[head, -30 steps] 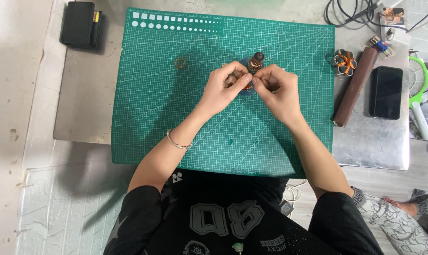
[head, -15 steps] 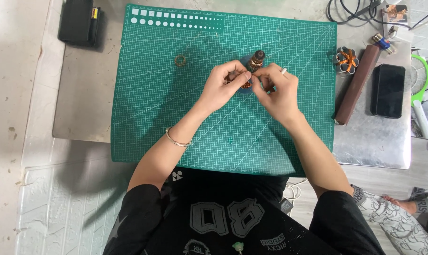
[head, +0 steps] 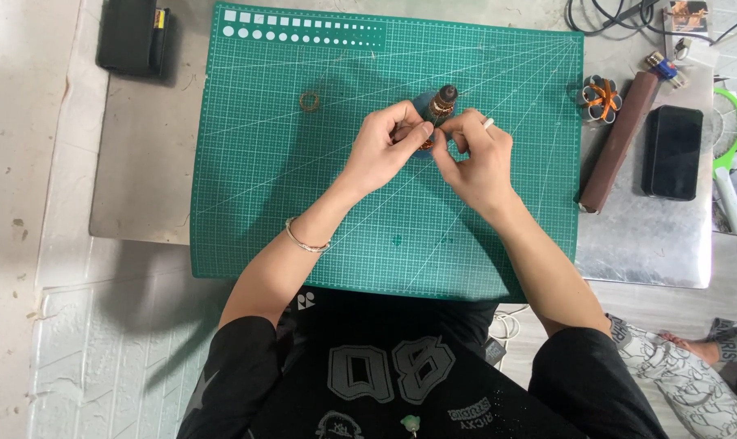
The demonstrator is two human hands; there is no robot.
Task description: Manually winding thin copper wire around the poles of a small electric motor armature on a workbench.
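Over the middle of a green cutting mat (head: 263, 179), my left hand (head: 389, 145) and my right hand (head: 474, 158) meet around a small brown motor rotor with copper windings (head: 443, 104). Fingers of both hands pinch its lower part; only its dark top end shows above them. A thin white piece sticks out between the fingers of my right hand (head: 489, 123). What the fingertips do on the rotor is hidden. A small copper wire ring (head: 309, 101) lies on the mat to the left of my hands.
A black box (head: 132, 36) sits at the table's back left. To the right of the mat are an orange-wound coil part (head: 601, 97), a long brown stick (head: 619, 140), a black phone (head: 672, 152), cables (head: 612, 12) and a green-and-white tool (head: 730, 162).
Both hands stayed together on the rotor, with small finger shifts. The view drifted slightly.
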